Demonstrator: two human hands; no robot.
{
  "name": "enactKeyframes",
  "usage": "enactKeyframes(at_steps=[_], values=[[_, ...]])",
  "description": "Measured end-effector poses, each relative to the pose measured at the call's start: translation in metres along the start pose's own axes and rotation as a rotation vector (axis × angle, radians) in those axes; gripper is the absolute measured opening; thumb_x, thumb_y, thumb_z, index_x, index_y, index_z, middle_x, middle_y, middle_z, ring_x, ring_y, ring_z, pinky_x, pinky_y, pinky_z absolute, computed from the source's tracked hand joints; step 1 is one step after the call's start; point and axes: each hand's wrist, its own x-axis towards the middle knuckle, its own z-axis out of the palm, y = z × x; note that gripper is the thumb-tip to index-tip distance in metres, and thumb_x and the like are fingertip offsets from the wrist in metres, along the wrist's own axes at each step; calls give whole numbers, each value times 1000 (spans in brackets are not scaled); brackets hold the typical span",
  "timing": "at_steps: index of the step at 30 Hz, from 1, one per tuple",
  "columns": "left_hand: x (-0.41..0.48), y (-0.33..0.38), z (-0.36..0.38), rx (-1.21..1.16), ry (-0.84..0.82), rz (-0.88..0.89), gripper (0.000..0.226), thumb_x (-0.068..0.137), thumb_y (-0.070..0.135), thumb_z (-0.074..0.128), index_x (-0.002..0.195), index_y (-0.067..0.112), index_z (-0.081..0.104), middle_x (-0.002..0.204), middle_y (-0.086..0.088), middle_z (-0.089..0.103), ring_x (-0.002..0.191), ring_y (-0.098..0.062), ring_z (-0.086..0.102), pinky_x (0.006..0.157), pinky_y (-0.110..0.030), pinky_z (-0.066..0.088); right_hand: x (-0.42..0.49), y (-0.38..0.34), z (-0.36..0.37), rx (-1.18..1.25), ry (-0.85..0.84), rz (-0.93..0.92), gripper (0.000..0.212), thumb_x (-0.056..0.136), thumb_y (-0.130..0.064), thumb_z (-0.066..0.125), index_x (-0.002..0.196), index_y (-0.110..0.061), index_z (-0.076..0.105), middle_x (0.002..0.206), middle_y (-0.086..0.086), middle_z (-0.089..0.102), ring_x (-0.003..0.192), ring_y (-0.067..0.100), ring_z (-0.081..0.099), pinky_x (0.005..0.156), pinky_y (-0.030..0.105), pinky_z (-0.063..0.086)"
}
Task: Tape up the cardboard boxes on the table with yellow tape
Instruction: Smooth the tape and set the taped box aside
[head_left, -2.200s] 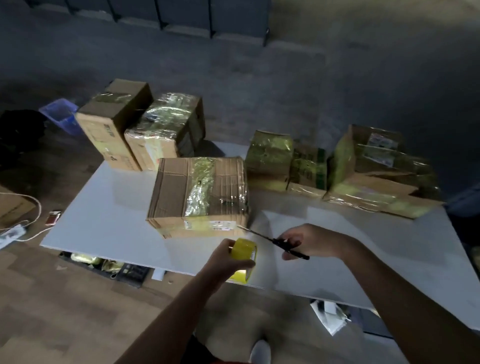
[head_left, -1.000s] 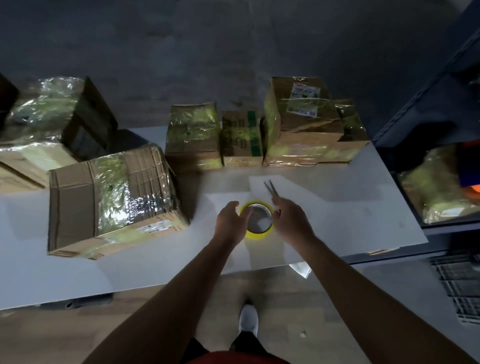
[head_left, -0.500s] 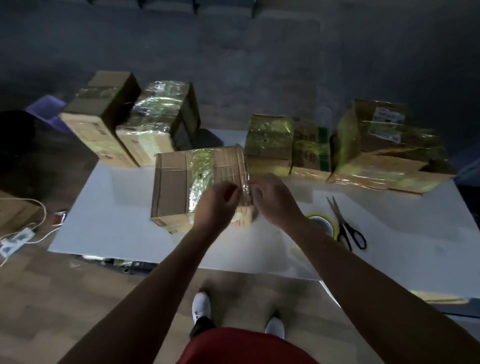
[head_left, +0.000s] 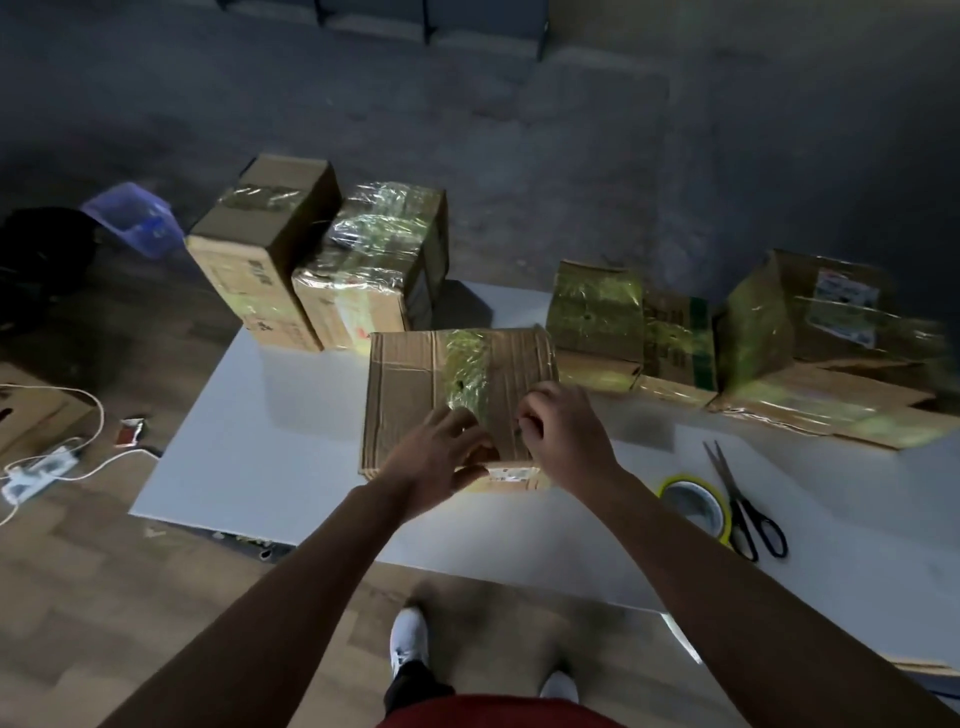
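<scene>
head | yellow tape roll (head_left: 670, 482) and scissors (head_left: 733, 491) are now laid down, right of right hand (head_left: 563, 441) | cardboard box (head_left: 415, 384) is gripped at near edge by left hand (head_left: 441, 462) | right hand is curled on box top, grip cannot be told | fresh strip is judged as being pressed down

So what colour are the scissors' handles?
Black. The scissors show best in the head view.
</scene>
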Motion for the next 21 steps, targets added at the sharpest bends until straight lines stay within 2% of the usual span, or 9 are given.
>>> enactKeyframes(at_steps=[2,4,8,10,12,14,17,19,21], values=[[1,2,5,58,56,32,40,73,26,82,108,14,66,105,-10,62,96,-29,57,73,-38,55,0,-2,4,-46,6,22,12,91,-20,57,97,-11,63,110,3,56,106,22,44,78,32,46],[5,6,8,74,39,9,46,70,26,82,110,13,63,106,-10,60,95,-29,56,67,-37,55,0,-6,7,-78,17,47,15,91,-22,58,99,-10,62,116,6,55,108,23,45,81,34,47],[18,-4,6,22,-127,-12,66,75,40,76,131,22,46,127,-3,48,113,-22,47,81,-31,49,-2,-12,11,-150,38,184,28,92,-33,55,113,-14,59,141,9,43,124,27,40,91,40,44],[30,-11,-5,-135,-169,-3,58,78,42,73,128,23,50,127,-1,50,112,-20,50,81,-27,47,-5,-13,11,-180,39,283,41,91,-40,57,123,-16,53,148,12,32,130,29,34,94,44,42],[44,-20,-19,-213,-80,-39,38,89,35,63,124,22,55,127,-2,51,116,-22,50,84,-28,47,-7,-13,11,-179,16,371,51,90,-47,56,131,-19,46,145,13,34,127,30,38,89,43,46],[59,-34,-27,-107,50,-111,43,92,32,57,133,22,50,140,-6,44,131,-25,38,101,-38,42,-9,-13,10,-78,-50,446,52,92,-50,51,135,-24,38,127,11,50,108,27,54,78,37,49],[79,-53,-38,8,-80,-204,69,89,41,61,148,24,30,154,-9,28,143,-30,21,115,-51,24,-7,-11,3,38,-142,488,50,93,-48,51,135,-27,34,108,10,61,93,28,61,73,34,48],[88,-62,-41,54,-176,-196,78,83,49,65,148,26,28,151,-9,35,140,-30,29,112,-53,29,-2,-10,-3,150,-172,486,49,92,-40,58,135,-26,38,111,10,63,96,28,62,77,35,50],[91,-66,-41,67,-191,-215,82,75,54,71,143,26,34,143,-9,44,133,-32,38,106,-53,36,3,-8,-10,227,-194,478,49,89,-31,64,132,-24,43,115,9,63,97,25,62,79,34,50]])
